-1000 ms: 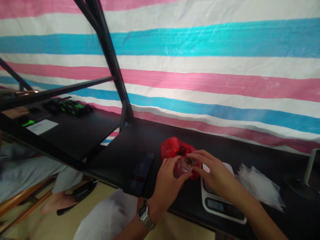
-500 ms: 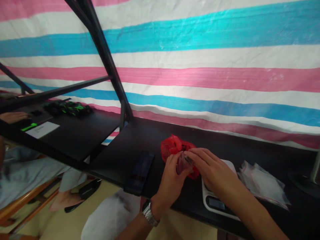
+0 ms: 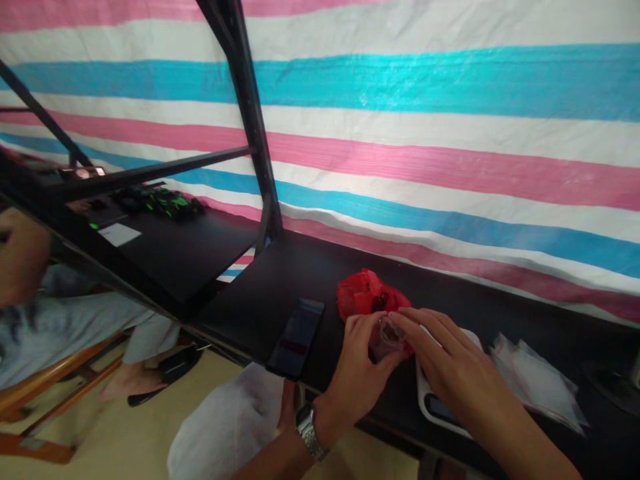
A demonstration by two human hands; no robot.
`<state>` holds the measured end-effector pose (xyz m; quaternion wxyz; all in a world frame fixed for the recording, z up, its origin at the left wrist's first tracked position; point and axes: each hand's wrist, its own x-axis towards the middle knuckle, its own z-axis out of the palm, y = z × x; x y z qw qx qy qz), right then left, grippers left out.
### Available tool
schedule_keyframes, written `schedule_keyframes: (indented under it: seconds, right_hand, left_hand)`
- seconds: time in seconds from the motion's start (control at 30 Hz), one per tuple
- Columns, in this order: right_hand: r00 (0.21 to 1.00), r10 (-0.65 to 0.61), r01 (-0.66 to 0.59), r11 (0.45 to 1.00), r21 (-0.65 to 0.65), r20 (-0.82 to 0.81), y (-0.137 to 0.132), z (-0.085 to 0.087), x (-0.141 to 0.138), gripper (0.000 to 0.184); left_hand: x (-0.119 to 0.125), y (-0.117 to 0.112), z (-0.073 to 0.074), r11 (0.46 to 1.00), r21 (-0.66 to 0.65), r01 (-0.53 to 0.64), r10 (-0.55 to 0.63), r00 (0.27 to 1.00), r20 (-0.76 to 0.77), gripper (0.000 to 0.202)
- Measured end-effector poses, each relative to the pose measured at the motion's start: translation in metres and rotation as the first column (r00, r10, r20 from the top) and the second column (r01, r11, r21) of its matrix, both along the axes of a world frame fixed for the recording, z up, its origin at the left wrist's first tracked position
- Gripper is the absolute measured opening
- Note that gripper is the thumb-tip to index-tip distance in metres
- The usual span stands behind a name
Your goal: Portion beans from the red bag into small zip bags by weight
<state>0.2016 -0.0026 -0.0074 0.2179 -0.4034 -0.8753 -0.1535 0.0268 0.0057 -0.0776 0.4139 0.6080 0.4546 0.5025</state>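
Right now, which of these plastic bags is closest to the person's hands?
The crumpled red plastic bag, behind the left hand and right hand; the clear plastic bags lie farther right.

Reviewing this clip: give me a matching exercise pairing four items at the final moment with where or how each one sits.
Items:
1. Phone
2. Red bag
3. Watch
4. Clear bags

Places:
A. On the wrist of the left hand
B. Right of the scale
C. Lying left of the left hand
D. Crumpled behind the left hand

Pairs: 1-C, 2-D, 3-A, 4-B
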Motion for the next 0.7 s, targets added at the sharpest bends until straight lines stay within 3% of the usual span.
schedule_keyframes:
  seconds: [0.47, 0.6, 0.7]
  right_hand:
    - [0.999, 0.030, -0.027, 0.996, -0.081, 0.043, -0.003, 0.029, -0.009, 0.051]
    - [0.998, 0.060, -0.058, 0.991, -0.118, 0.013, 0.003, 0.029, -0.008, 0.050]
    - [0.996, 0.069, -0.075, 0.991, -0.111, -0.058, 0.009, 0.024, -0.006, 0.046]
  left_hand:
    - [-0.002, 0.000, 0.006, 0.998, 0.059, 0.018, -0.022, 0.997, 0.069, 0.047]
    - [-0.003, 0.003, 0.007, 0.991, 0.135, 0.015, -0.020, 0.999, 0.032, 0.044]
    - [-0.003, 0.005, 0.007, 0.993, 0.119, 0.017, -0.019, 1.000, 0.016, 0.048]
